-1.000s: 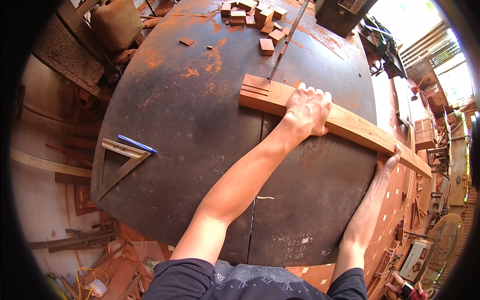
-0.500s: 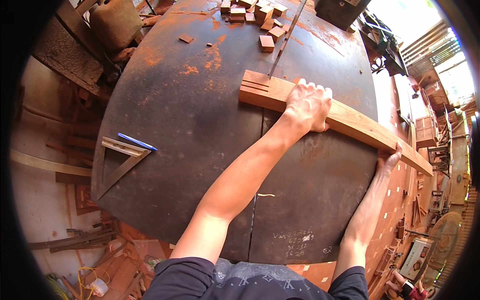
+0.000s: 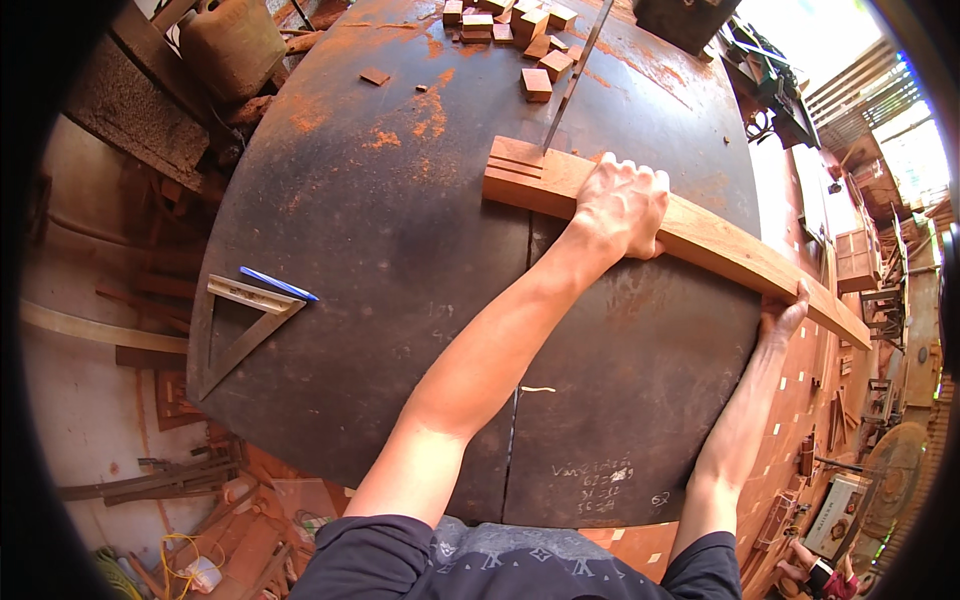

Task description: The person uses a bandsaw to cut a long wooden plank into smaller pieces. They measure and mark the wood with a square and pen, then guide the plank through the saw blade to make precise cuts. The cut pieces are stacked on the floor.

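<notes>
A long reddish wooden beam (image 3: 725, 240) lies slantwise across the dark metal saw table (image 3: 360, 210), its right end sticking out past the table's edge. Several narrow parallel slots show in its left end. A thin upright bandsaw blade (image 3: 577, 82) meets the beam's far side close to those slots. My left hand (image 3: 622, 205) is closed over the top of the beam, a short way right of the blade. Farther right, my right hand (image 3: 785, 312) grips the beam near the table's edge, thumb on its near side; its fingers are partly hidden beneath.
Small wood blocks (image 3: 536, 85) are heaped beyond the blade, with orange sawdust around. A triangular set square (image 3: 245, 350) and a blue pen (image 3: 280, 283) lie at the table's left. A dark machine housing (image 3: 685, 25) stands at the far side. Another person (image 3: 825, 580) is at the lower right.
The whole view has shifted very slightly. Both hands keep their grip, and the beam shows no clear movement against the blade.
</notes>
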Action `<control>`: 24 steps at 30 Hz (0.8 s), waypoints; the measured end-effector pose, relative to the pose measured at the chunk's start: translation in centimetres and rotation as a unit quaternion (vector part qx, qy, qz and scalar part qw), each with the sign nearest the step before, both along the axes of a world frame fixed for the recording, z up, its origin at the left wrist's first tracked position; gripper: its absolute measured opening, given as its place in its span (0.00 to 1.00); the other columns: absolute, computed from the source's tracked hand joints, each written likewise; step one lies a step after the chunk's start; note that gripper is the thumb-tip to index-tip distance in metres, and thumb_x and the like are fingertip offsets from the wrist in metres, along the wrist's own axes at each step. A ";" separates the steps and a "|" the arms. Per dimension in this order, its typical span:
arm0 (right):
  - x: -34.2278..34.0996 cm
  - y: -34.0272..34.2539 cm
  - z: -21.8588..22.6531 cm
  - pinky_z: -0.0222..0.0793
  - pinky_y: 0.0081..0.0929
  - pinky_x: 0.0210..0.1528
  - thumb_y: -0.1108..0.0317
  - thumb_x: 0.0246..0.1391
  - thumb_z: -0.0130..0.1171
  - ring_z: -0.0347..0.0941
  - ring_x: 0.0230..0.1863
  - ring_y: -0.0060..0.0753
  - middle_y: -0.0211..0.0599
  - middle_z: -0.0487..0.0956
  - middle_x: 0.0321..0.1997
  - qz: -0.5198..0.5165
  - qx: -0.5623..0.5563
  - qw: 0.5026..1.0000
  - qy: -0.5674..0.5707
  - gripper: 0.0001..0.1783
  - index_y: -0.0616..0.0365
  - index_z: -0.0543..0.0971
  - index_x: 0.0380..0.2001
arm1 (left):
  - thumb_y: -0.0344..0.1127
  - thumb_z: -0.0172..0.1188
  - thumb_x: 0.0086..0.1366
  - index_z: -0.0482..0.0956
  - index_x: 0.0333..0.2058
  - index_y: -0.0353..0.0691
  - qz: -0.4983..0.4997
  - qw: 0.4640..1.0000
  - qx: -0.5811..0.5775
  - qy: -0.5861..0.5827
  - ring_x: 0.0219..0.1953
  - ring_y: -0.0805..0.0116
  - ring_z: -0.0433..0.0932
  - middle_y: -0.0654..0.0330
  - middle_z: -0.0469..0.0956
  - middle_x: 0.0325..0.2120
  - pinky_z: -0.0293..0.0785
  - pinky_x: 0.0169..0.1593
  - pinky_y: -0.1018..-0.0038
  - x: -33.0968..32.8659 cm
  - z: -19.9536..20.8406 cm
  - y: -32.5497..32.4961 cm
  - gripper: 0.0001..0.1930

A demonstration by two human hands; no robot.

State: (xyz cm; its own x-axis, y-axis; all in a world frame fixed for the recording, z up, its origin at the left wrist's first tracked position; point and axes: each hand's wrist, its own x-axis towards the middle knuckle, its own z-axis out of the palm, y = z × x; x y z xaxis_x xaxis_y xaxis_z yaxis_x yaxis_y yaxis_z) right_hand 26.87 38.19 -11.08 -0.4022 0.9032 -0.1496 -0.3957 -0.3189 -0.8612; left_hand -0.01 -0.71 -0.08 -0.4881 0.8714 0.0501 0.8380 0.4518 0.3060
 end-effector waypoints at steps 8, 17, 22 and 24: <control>0.2 0.3 0.1 0.85 0.41 0.51 0.52 0.68 0.62 0.84 0.56 0.39 0.39 0.85 0.57 0.006 0.013 1.000 -0.004 0.25 0.54 0.78 0.60 | 0.60 0.78 0.56 0.80 0.53 0.41 -0.003 1.000 0.001 0.005 0.56 0.58 0.83 0.55 0.85 0.49 0.72 0.62 0.60 -0.1 0.0 0.2 0.35; 0.1 0.2 0.3 0.85 0.41 0.53 0.52 0.69 0.61 0.84 0.56 0.40 0.41 0.85 0.58 0.018 0.019 1.000 0.004 0.25 0.57 0.77 0.61 | 0.60 0.78 0.56 0.80 0.52 0.41 -0.001 1.000 -0.001 0.009 0.56 0.58 0.83 0.55 0.86 0.49 0.72 0.62 0.61 -0.3 0.1 0.3 0.35; -0.5 -0.5 0.6 0.84 0.41 0.54 0.52 0.70 0.60 0.84 0.57 0.39 0.40 0.85 0.58 0.016 0.017 1.000 -0.002 0.25 0.57 0.77 0.62 | 0.60 0.78 0.56 0.81 0.52 0.41 0.001 1.000 -0.008 0.007 0.56 0.58 0.84 0.55 0.86 0.48 0.72 0.62 0.61 -0.4 0.2 0.4 0.35; -0.7 -0.8 0.6 0.84 0.41 0.55 0.52 0.71 0.59 0.84 0.57 0.39 0.40 0.85 0.59 0.013 0.020 1.000 -0.012 0.26 0.57 0.76 0.62 | 0.60 0.78 0.56 0.81 0.52 0.41 0.001 1.000 -0.008 0.006 0.55 0.57 0.84 0.55 0.86 0.48 0.73 0.62 0.61 -0.5 0.2 0.3 0.35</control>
